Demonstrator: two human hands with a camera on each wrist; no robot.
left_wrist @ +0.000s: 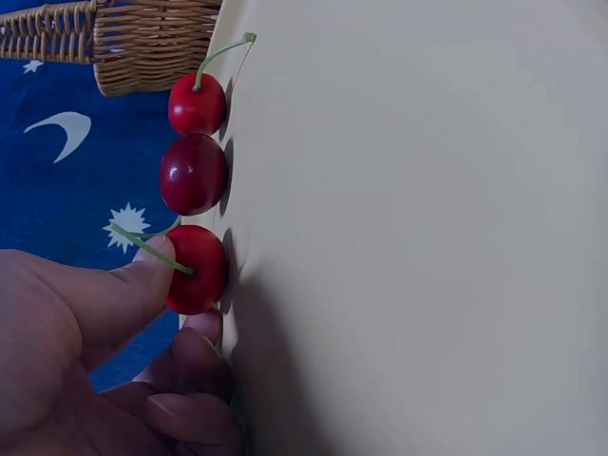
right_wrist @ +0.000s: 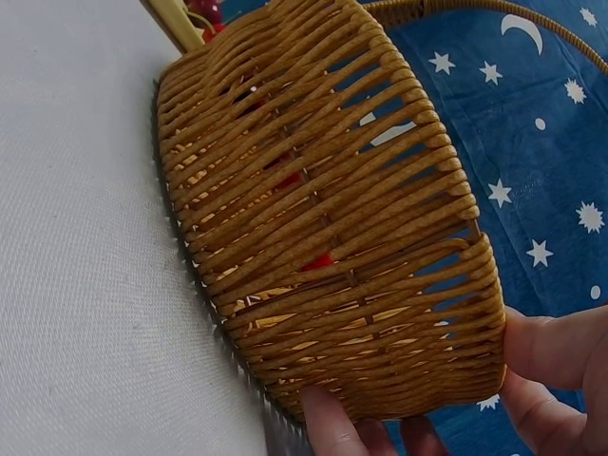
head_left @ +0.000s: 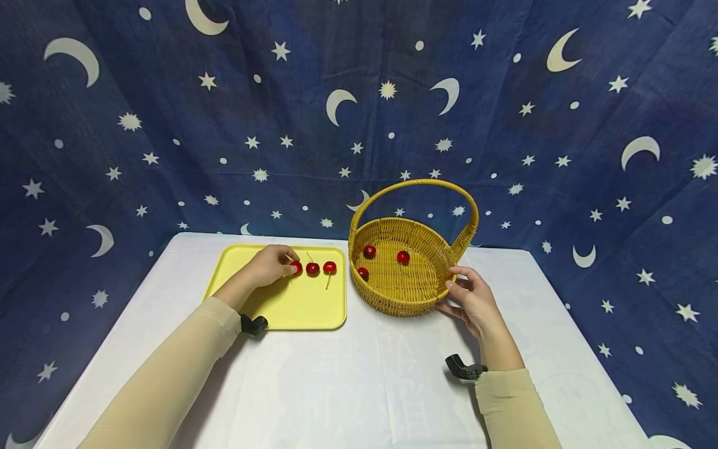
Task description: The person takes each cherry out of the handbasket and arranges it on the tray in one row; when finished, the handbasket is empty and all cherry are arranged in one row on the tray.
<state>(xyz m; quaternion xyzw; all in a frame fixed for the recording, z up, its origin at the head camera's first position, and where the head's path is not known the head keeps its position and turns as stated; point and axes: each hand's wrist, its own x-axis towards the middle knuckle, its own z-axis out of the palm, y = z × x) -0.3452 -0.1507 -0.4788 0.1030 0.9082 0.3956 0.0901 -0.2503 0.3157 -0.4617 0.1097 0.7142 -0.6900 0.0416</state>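
My left hand [head_left: 268, 267] is over the yellow tray [head_left: 311, 312], with its thumb and fingers pinching a red cherry [left_wrist: 203, 271] that has a green stem. Beside that one, a darker cherry [head_left: 312, 269] and a bright red cherry [head_left: 330, 267] lie in a row on the tray. The round wicker basket [head_left: 392, 307] stands to the right of the tray. At the basket's right side my right hand [head_left: 477, 302] grips the wall, thumb at the rim and fingers against the outside. Three cherries lie inside, one of them [head_left: 402, 257] near the middle.
A white cloth [head_left: 348, 386] covers the table. The basket's tall arched handle [head_left: 417, 182] rises above its rim. Behind the table hangs a dark blue curtain [head_left: 303, 112] with moons and stars. A black wrist mount [head_left: 464, 368] shows on the right wrist.
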